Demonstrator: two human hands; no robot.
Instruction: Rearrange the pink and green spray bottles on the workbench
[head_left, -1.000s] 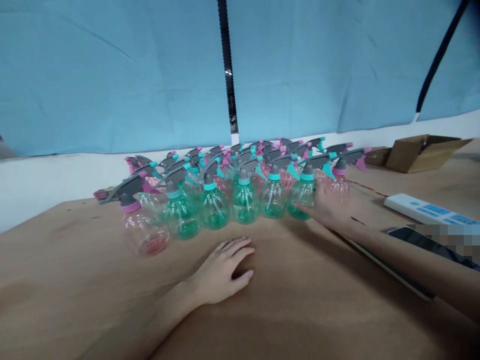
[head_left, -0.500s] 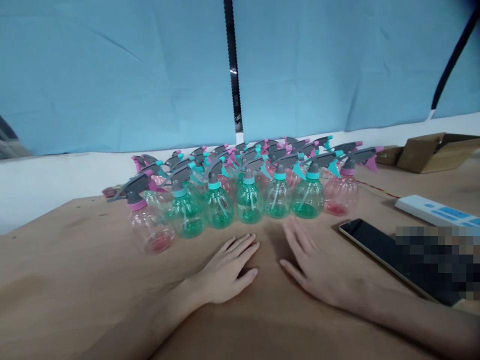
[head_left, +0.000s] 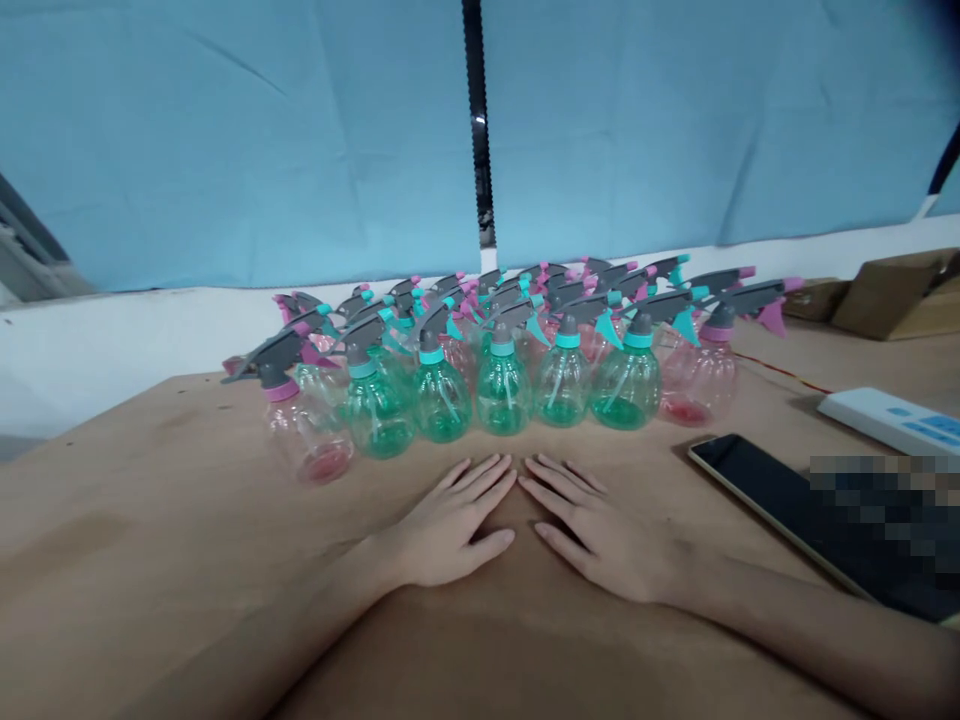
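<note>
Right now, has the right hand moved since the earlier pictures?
Yes. Judged against the pink bottle at the row's right end, the right hand has come back toward the person and leftward, onto the table.

Room on the left of the flat brown wooden table (head_left: pixel 150 520)
Close-packed round green and pink plastic spray bottles (head_left: pixel 502 400) block the way forward; a flat black rectangular phone (head_left: pixel 787 510) and white oblong plastic bar (head_left: pixel 885 420) narrow the right.

The head camera looks forward and down from close above the hands (head_left: pixel 446 525) — across the desk (head_left: pixel 172 520), facing the blue cloth (head_left: pixel 300 150).
</note>
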